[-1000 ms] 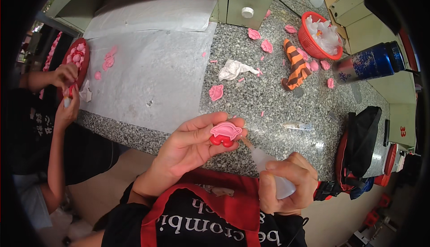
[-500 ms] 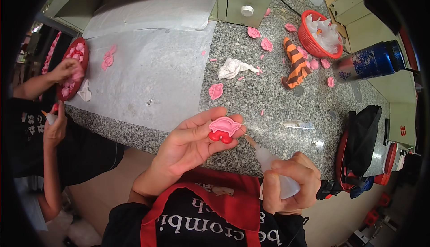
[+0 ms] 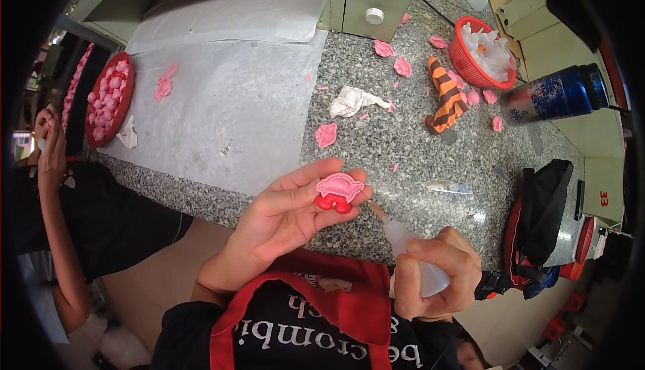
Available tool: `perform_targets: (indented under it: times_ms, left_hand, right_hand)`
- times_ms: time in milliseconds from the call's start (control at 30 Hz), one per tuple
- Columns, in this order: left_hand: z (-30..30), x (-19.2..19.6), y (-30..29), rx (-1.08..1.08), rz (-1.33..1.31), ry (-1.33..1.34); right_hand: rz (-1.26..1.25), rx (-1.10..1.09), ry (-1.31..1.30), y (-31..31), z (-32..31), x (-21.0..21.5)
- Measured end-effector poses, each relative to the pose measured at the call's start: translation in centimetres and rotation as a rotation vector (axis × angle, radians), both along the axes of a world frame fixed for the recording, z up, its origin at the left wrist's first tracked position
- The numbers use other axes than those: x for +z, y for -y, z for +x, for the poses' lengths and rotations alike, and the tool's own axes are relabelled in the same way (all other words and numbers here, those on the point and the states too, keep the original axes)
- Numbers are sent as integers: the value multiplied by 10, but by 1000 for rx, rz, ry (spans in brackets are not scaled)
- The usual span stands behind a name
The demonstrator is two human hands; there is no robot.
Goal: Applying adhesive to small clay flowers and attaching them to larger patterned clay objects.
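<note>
Leftmost, a co-worker's hand (image 3: 50, 152) is lifting near the red tray (image 3: 101, 125) of pink pieces at the granite counter (image 3: 430, 162) edge. Centrally, the left hand (image 3: 285, 219) is pinching a pink-and-red moulded piece (image 3: 338, 192) between thumb and fingertips, tilting its face up, probably for access; rightward, the right hand (image 3: 437, 279) is clamping fully around a small squeeze bottle (image 3: 411, 252), nozzle aiming at the piece's edge, apparently ready for dosing
</note>
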State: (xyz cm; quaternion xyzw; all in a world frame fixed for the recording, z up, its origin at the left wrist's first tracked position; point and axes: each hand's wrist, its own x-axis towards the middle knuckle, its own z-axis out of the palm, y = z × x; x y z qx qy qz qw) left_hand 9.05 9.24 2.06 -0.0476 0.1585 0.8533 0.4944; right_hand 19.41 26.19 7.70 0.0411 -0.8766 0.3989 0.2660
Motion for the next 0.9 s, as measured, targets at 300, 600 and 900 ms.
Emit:
perform_targets:
  times_ms: [300,600,900]
  left_hand:
    - [0,2,0,17,-48,-25]
    - [0,3,-1,11,-66,-59]
    - [0,3,0,21,-83,-59]
  right_hand:
    - [-40,-1,-130,5,-8,-9]
    - [33,59,-71,0,-5,-6]
    - [-40,23,-131,8,-8,-10]
